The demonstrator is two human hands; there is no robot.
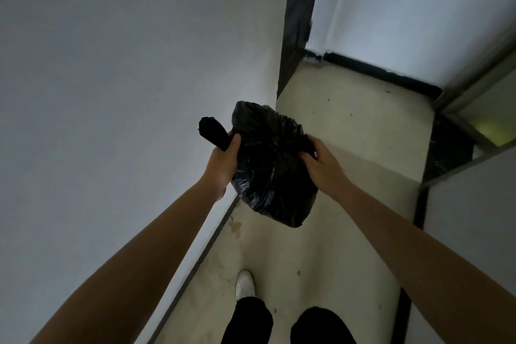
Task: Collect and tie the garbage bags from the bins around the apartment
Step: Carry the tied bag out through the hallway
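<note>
Black garbage bag [268, 173] mid-air, just right of white wall [111, 92]. Left hand [222, 167] fingers [235, 142] curled tight round twisted bag tail, wall side. Right hand [321, 167] fingers [309, 142] pinching gathered plastic, side away from wall.

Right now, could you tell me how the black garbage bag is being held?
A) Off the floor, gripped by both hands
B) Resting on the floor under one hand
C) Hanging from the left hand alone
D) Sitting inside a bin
A: the left hand and the right hand both grip the plastic of the black garbage bag, which hangs clear of the pale floor.
</note>
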